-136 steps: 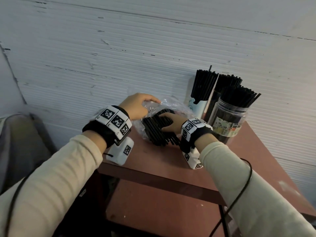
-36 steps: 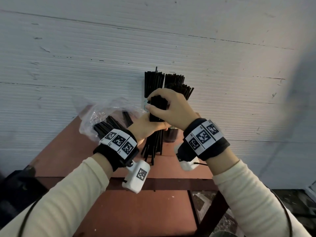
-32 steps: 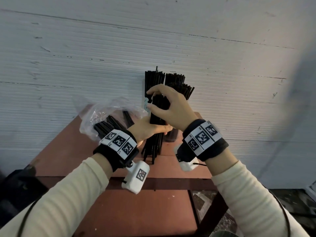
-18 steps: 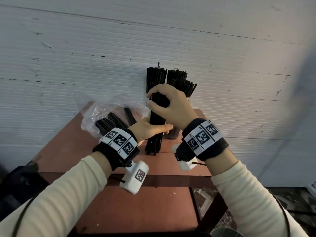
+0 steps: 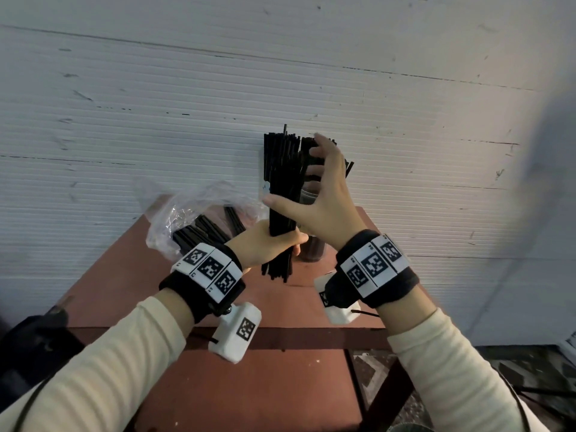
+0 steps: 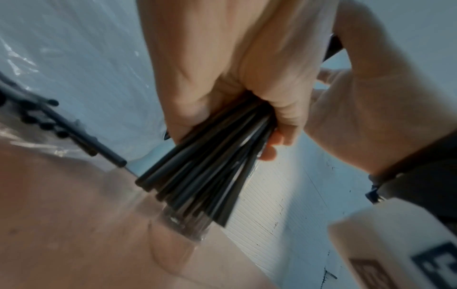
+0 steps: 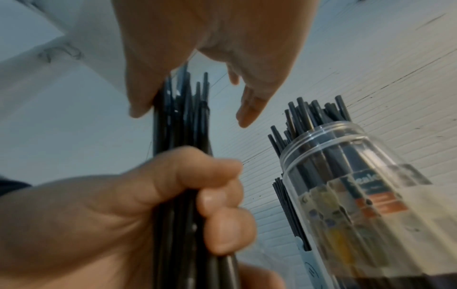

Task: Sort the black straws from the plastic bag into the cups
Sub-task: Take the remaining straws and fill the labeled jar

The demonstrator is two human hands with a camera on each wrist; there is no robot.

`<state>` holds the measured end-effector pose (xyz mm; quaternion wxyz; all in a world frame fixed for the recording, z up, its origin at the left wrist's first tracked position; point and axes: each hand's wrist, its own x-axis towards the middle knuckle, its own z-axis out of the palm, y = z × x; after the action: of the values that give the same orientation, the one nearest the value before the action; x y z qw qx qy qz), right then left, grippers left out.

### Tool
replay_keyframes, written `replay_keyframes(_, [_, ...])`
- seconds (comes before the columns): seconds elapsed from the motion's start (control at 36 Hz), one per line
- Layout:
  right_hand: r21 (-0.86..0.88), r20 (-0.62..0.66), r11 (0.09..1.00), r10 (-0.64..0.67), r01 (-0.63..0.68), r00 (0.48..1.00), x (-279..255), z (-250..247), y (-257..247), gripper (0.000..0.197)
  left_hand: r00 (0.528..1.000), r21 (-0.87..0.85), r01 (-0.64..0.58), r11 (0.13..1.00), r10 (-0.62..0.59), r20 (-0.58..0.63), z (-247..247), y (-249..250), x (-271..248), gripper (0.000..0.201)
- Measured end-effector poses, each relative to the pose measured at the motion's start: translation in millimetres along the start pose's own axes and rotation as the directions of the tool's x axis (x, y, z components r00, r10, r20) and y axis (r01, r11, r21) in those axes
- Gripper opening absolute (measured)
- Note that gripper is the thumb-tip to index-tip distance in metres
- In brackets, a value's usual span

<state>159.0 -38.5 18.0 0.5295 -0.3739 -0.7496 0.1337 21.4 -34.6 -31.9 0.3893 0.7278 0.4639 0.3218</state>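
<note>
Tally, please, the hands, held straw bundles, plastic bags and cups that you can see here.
Hands: 2, left hand and right hand
Held straw bundle: 1
Plastic bag: 1
Cups visible: 2, white cup and clear jar
Total: 6

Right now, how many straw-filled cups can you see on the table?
2: a clear plastic jar behind the right hand, and a white paper cup left of it. Another may be hidden.
</note>
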Motion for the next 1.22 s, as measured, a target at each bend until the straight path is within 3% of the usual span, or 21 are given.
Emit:
replay_keyframes(0.08, [-0.099,0.157,0.994,0.058,-0.042,0.986,1,-7,2,0.1,0.996,0.036,-0.082,0.996,0.081,0.032,-3,15,-7,0.021])
replay_keyframes(0.17, [-0.098,0.397,0.991,0.124,-0.093,0.909,-1,-11,0,0.082,0.975,0.066,-0.179,0.982,0.168,0.148,-6,29,-15,0.01])
replay_keyframes(0.28, [0.009,0.556,0.992,0.097,-0.122,0.825,-6,-17,-4,0.036,0.956,0.118,-0.182,0.976,0.148,0.252,-7,33,-20,0.023])
replay_keyframes(0.36, [0.023,0.489,0.997,0.051,-0.071,0.871,-7,-20,-4,0.009,0.964,0.018,-0.152,0.988,0.145,0.222,0,30,-16,0.037])
replay_keyframes(0.44, [0.058,0.37,0.996,0.036,-0.062,0.928,1,-26,-4,0.019,0.968,-0.021,-0.153,0.988,0.154,0.198,7,31,-12,0.034])
replay_keyframes(0.5, [0.094,0.316,0.995,0.015,-0.047,0.949,11,-36,-5,0.015,0.974,-0.007,-0.169,0.986,0.168,0.149,11,34,-7,0.038])
replay_keyframes(0.58, [0.162,0.195,0.985,0.018,-0.05,0.981,33,-56,-4,0.011,0.981,-0.102,-0.169,0.98,0.158,-0.109,13,32,6,0.068])
replay_keyframes(0.64, [0.213,0.098,0.975,0.043,-0.063,0.994,50,-69,-1,0.008,0.944,-0.146,-0.196,0.97,0.146,-0.297,12,27,18,0.087])
replay_keyframes(0.72, [0.257,0.015,0.961,0.103,-0.103,0.995,74,-81,5,0.008,0.906,-0.1,-0.204,0.974,0.15,-0.396,8,21,39,0.112])
replay_keyframes(0.81, [0.305,-0.012,0.942,0.154,-0.143,0.988,95,-86,13,0.008,0.927,-0.072,-0.129,0.989,0.094,-0.364,2,19,63,0.123])
replay_keyframes(0.89, [0.288,-0.019,0.944,0.176,-0.163,0.984,110,-87,21,0.007,0.971,-0.096,-0.07,0.993,0.046,-0.236,-6,19,85,0.125])
replay_keyframes(0.94, [0.267,-0.007,0.948,0.182,-0.174,0.983,118,-87,25,0.007,0.987,-0.155,-0.059,0.986,0.034,-0.16,-8,16,94,0.117])
replay_keyframes(1.03, [0.205,-0.005,0.963,0.183,-0.178,0.983,127,-86,31,0.009,0.988,-0.171,-0.083,0.982,0.059,-0.143,-10,4,103,0.095])
replay_keyframes(1.22, [0.087,0.082,0.978,0.183,-0.189,0.98,140,-78,47,0.01,0.988,-0.202,-0.128,0.971,0.108,-0.106,-14,-8,108,0.089])
